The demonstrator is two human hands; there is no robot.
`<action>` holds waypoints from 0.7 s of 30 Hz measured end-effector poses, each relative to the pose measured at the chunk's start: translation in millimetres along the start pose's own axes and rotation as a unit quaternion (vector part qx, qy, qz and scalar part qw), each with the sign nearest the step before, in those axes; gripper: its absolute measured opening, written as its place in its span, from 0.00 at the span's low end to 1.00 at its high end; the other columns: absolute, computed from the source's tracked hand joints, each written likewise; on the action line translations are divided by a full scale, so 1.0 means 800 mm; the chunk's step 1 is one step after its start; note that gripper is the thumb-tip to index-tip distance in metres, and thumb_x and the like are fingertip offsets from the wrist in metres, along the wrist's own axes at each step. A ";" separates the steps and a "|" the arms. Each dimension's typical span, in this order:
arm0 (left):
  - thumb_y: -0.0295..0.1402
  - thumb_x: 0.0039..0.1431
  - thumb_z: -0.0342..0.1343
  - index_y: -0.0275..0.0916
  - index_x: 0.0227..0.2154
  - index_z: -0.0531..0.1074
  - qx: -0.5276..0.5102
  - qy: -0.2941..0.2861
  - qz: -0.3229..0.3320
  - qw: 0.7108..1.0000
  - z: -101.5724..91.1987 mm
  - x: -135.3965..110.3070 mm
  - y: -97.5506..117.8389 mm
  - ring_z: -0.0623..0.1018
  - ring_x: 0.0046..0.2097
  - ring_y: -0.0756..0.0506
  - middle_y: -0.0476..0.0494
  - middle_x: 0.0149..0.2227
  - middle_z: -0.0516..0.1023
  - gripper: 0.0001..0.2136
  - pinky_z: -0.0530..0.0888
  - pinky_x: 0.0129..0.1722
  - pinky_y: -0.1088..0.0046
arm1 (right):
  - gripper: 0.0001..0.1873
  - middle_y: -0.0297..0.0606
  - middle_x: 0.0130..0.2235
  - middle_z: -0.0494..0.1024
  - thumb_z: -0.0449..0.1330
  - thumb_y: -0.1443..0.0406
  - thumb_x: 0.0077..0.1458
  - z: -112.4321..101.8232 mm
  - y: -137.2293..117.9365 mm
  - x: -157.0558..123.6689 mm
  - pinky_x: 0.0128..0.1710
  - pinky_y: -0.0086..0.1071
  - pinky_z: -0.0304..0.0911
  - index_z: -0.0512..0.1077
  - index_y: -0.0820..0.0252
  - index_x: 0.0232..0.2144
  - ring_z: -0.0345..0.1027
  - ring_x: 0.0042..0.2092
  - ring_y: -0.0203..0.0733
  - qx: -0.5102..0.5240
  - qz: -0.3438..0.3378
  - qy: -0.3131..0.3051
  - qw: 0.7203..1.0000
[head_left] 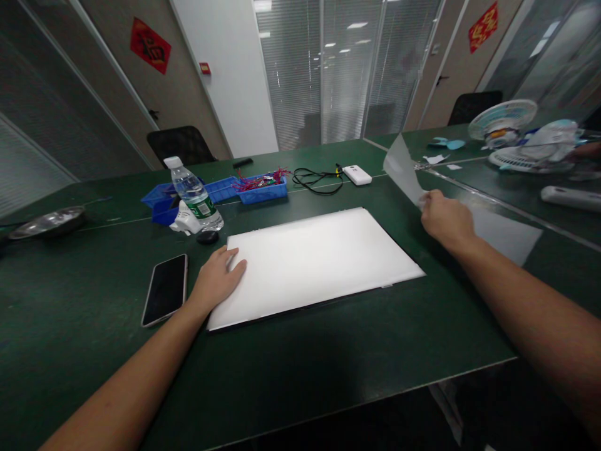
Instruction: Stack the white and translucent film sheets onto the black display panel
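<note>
A large white rectangular panel (319, 263) lies flat on the dark green table (291, 363). My left hand (216, 279) rests on the panel's left edge, fingers stretched flat and holding nothing. My right hand (446, 220) is off the panel's right end, fingers pinched on the lower corner of a thin translucent sheet (404, 170) that stands lifted above the table. Another pale sheet (509, 235) lies on the table just right of that hand.
A black phone (165, 288) lies left of my left hand. Behind it stand a water bottle (195, 195), blue trays (230, 189), a black cable (317, 178) and a white box (357, 175). Fans (511, 134) sit at the far right, a metal bowl (49, 221) at far left.
</note>
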State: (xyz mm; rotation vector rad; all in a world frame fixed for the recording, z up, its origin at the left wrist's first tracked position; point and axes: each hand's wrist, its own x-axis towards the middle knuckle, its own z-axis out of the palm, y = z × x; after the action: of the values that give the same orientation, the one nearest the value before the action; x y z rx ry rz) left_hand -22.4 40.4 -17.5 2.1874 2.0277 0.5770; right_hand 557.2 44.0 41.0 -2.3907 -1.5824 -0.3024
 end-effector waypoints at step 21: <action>0.52 0.68 0.52 0.33 0.66 0.77 0.000 0.009 0.002 1.000 0.006 0.000 -0.006 0.73 0.72 0.28 0.26 0.73 0.70 0.34 0.67 0.75 0.46 | 0.15 0.35 0.33 0.84 0.52 0.65 0.77 0.011 -0.092 -0.084 0.30 0.34 0.59 0.80 0.57 0.50 0.73 0.30 0.38 0.112 -0.683 0.109 0.713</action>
State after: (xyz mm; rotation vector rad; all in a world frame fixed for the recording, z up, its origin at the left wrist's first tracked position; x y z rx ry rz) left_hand -25.0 41.8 -23.9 2.1952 2.0322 0.6005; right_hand 463.4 16.3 19.4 -0.5367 -2.6892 -0.5409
